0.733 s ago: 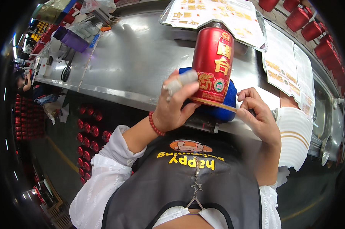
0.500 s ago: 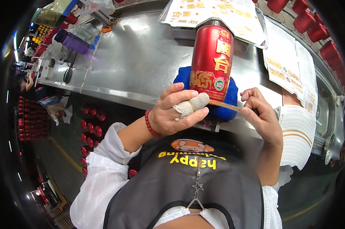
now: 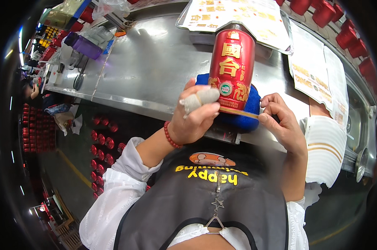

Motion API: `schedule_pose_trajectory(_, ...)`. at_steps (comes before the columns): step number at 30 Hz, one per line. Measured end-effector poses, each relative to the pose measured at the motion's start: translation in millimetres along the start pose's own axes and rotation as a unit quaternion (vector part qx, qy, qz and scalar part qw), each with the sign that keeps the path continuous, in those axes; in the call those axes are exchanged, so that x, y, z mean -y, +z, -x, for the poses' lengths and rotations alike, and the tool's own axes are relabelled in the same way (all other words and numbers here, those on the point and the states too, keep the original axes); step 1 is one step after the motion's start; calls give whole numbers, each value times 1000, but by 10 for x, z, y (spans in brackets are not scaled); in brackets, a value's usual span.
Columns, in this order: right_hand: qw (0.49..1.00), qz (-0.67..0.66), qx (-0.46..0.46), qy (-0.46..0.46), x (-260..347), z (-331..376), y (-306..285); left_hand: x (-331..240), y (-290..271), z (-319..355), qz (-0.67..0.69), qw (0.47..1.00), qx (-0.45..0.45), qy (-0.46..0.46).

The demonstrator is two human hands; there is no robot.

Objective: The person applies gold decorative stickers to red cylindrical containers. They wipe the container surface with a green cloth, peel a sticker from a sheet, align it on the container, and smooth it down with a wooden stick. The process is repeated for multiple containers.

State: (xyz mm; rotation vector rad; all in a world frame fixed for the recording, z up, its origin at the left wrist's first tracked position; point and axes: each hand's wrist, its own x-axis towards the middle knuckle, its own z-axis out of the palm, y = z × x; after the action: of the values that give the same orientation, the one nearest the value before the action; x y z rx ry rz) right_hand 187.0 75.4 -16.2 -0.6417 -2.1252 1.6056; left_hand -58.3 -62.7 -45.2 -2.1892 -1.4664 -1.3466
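A glossy red bottle (image 3: 234, 62) with gold raised characters, gold dragon figures and a round green-and-white emblem rests on a blue cloth (image 3: 251, 100), its base toward me. Along the base edge runs a narrow gold strip (image 3: 240, 112). My right hand (image 3: 283, 121) pinches the strip's right end between thumb and finger. At the left end, my left hand (image 3: 196, 109) is closed, thumb tip against the strip by the bottle's base. One of its fingers wears a whitish cloth cover (image 3: 201, 99) with a band around it. A red bead bracelet (image 3: 167, 135) circles the left wrist.
Sheets of gold decals (image 3: 238, 14) lie on a tray beyond the bottle, and more sheets (image 3: 311, 75) at the right. A purple bottle (image 3: 83, 46) lies at the far left of the metal table (image 3: 151, 62). Red containers (image 3: 349, 37) line the far right; others stand below, left.
The red bottle has turned, its large characters and emblem shifting left. My left hand has rolled its fingers inward and moved slightly left. My right hand keeps pinching the strip.
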Motion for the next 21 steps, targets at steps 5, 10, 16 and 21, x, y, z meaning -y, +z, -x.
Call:
schedule_pose_trajectory(5,999,-25,3,34,-30,26,-34,-21,-154,11,-73,989,46,117)
schedule_pose_trajectory(10,999,-30,6,30,-64,21,2,-3,-176,-163,-107,971,94,193)
schedule_pose_trajectory(16,1000,-11,-13,-7,-110,29,22,-54,9,-345,-96,981,120,119)
schedule_pose_trajectory(21,1000,-2,-22,-13,-58,-32,76,-29,78,-131,-3,1000,-3,18)
